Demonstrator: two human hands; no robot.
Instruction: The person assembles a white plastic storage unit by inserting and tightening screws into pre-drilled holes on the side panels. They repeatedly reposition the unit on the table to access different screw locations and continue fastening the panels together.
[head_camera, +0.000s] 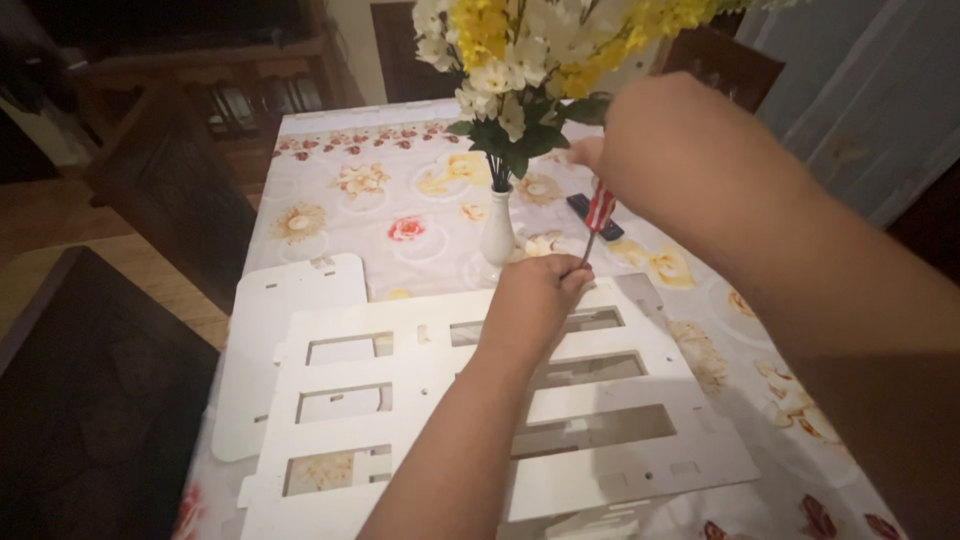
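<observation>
My right hand (655, 150) grips a screwdriver (598, 212) with a red and white handle, its shaft pointing down at the top edge of a white slotted panel (420, 385). My left hand (535, 300) rests on that panel's upper edge, fingers curled right by the screwdriver's tip. What the fingers pinch there is hidden. The panel lies flat on a table covered with a floral cloth (350, 190).
A second white panel (270, 340) lies partly under the slotted one at the left. A white vase (497, 232) with yellow and white flowers (530, 50) stands just behind the hands. A dark flat object (580, 205) lies beyond the screwdriver. Dark wooden chairs (180, 190) flank the table.
</observation>
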